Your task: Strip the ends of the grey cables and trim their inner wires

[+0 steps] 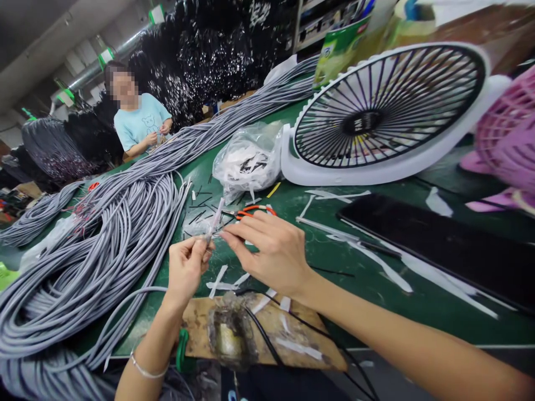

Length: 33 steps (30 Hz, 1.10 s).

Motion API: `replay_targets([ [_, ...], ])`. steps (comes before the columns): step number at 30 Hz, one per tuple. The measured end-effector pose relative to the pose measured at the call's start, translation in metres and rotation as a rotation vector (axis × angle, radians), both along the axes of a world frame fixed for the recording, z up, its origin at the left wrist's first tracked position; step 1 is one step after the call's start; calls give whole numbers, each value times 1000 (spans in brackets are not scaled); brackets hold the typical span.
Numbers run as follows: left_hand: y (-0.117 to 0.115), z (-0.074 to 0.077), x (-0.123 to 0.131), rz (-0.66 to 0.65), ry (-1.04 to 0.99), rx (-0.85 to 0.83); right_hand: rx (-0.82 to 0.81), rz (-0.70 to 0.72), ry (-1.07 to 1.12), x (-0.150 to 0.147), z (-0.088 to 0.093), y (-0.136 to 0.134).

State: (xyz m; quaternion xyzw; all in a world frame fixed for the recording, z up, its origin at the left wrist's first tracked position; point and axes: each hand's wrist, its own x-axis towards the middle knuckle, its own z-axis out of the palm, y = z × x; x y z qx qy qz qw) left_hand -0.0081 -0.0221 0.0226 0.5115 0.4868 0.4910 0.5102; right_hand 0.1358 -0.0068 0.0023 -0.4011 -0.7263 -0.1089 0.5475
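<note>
My left hand (190,266) is closed in a pinch around a grey cable near its end. A pale, whitish strip or sleeve (217,214) sticks up out of those fingers. Just to the right, my right hand (273,250) has thumb and fingertips pressed together close to the cable end. Whatever lies in that pinch is too small to make out. Behind the fingers, orange-handled pliers or cutters (256,211) lie on the green table, among short black bits. Below both hands is a wooden board (301,340) bearing a metal block (229,338) and white paper strips.
Coils of grey cable (121,239) fill the left side. A plastic bag of white pieces (248,161), a white fan (376,117), a pink fan (507,128) and a black phone-like slab (438,239) stand or lie beyond and right. A co-worker (142,125) is across the table.
</note>
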Motion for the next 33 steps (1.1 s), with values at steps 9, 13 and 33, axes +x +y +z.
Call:
replay_targets([
  [9, 8, -1, -5, -202, -65, -155, -129, 437, -4, 9, -3, 20],
  [13, 8, -4, -1, -160, -61, -150, -47, 468, -20, 11, -4, 22],
  [33, 9, -1, -2, -27, -228, -79, 102, 41, 20, -9, -1, 0],
])
